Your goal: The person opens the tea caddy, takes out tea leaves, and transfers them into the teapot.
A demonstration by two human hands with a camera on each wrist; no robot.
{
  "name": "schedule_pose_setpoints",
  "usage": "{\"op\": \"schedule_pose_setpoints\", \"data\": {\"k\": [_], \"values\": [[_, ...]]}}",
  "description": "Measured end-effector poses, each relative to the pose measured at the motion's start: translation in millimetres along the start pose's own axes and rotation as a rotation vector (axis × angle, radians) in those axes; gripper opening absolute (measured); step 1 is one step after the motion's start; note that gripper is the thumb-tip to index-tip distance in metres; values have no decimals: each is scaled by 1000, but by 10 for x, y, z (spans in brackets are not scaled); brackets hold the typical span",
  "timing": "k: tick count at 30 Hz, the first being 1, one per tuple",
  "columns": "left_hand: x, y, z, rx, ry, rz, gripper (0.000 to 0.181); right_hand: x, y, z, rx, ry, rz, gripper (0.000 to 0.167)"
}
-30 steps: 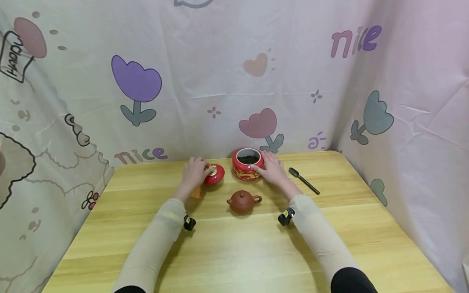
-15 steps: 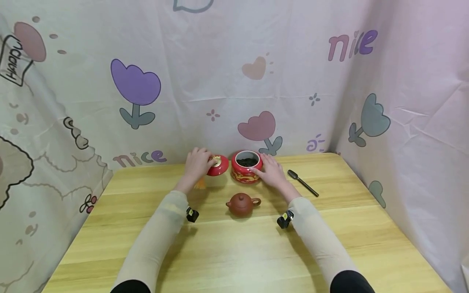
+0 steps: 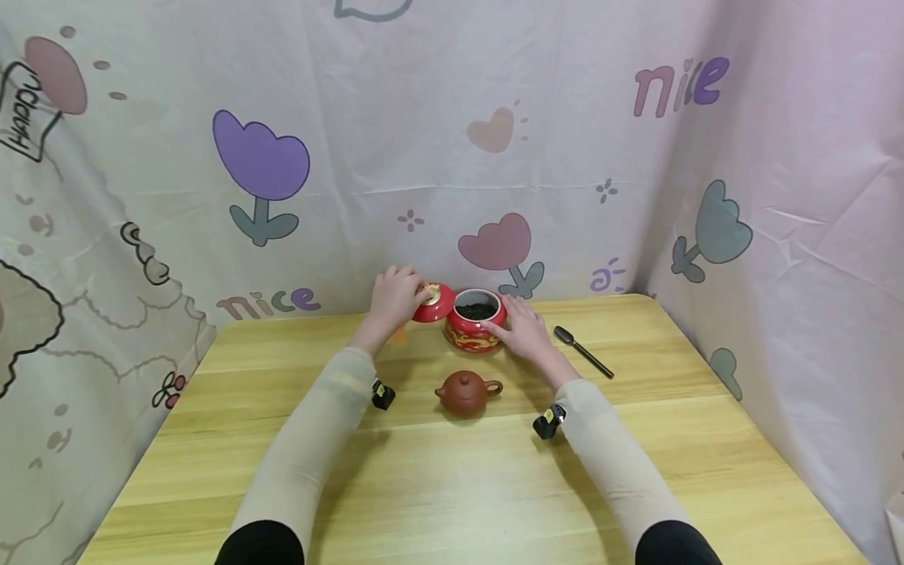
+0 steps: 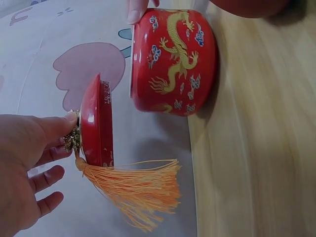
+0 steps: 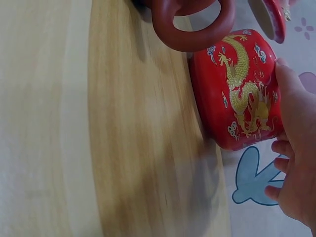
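My left hand (image 3: 395,300) pinches the gold knob of a red lid (image 3: 435,304), holding it in the air just left of the jar. An orange tassel (image 4: 136,190) hangs from the knob. The lid is apart from the open red jar (image 3: 475,337), which is painted with a gold dragon and contains dark tea leaves (image 3: 476,311). On the jar's right side, my right hand (image 3: 526,329) grips it, thumb near the rim; its other fingertips are partly hidden in the right wrist view. In front of the jar stands a small brown teapot (image 3: 464,395), spout to the left.
A dark tea scoop (image 3: 584,351) lies on the wooden table (image 3: 452,494), right of the jar. Behind the table's far edge hangs a patterned cloth (image 3: 395,141), which continues along both sides.
My left hand has lifted the lid off the table and carried it right and up toward the jar. The right hand stays on the jar; teapot and scoop have not moved.
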State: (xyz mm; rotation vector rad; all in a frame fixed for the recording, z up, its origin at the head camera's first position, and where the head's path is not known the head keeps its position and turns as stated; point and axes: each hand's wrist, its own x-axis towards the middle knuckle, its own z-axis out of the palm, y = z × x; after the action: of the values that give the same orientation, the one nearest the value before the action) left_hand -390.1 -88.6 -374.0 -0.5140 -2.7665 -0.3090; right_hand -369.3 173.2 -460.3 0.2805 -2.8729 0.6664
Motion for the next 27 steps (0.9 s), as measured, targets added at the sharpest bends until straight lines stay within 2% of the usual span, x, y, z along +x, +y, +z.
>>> {"op": "schedule_pose_setpoints", "data": {"k": [17, 27], "values": [[262, 365, 59, 19, -59, 45, 31, -5, -18, 0, 9, -2, 13, 86], [376, 592, 164, 20, -53, 104, 32, -6, -20, -2, 10, -3, 24, 84]]}}
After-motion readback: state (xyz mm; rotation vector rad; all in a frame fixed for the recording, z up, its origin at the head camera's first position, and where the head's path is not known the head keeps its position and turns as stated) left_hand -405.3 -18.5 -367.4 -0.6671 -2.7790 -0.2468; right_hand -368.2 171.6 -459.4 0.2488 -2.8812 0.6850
